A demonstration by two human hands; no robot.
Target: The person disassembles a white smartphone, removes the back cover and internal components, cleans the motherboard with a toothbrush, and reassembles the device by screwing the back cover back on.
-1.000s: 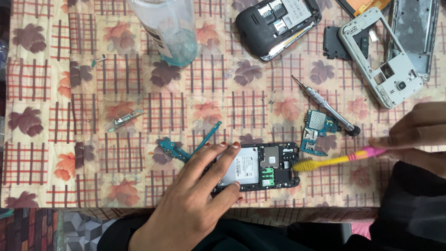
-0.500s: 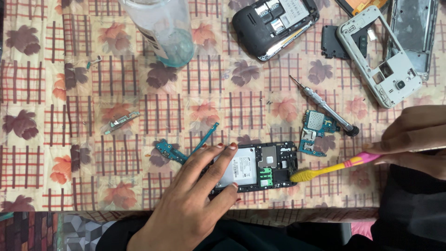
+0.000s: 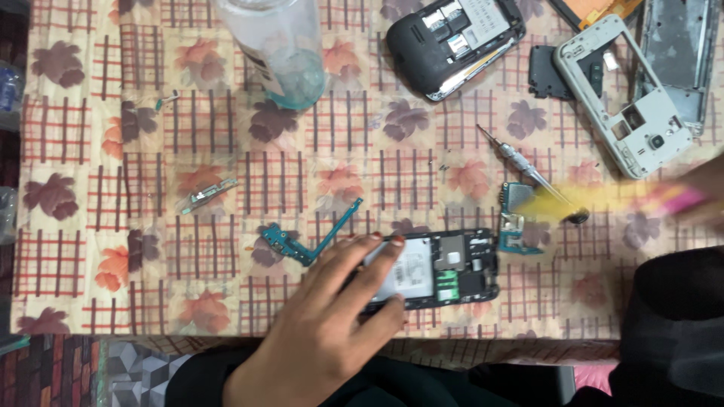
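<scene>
Black and stripped open, the phone (image 3: 434, 271) lies at the near table edge, pinned by the left hand (image 3: 332, 324) with fingers spread flat over it. Right hand (image 3: 705, 200), blurred at the right edge, seems closed on a yellow toothbrush (image 3: 596, 200); I cannot tell its grip. Careless brushing could flick the green board (image 3: 516, 222) just beside the phone, or the screwdriver (image 3: 516, 162), off the cloth

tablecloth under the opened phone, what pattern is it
Cream tablecloth with red grid checks and leaf prints, seen in the head view.

right hand (image 3: 705, 197) blurred, cut off, perhaps gripping toothbrush (image 3: 603, 200)
</scene>
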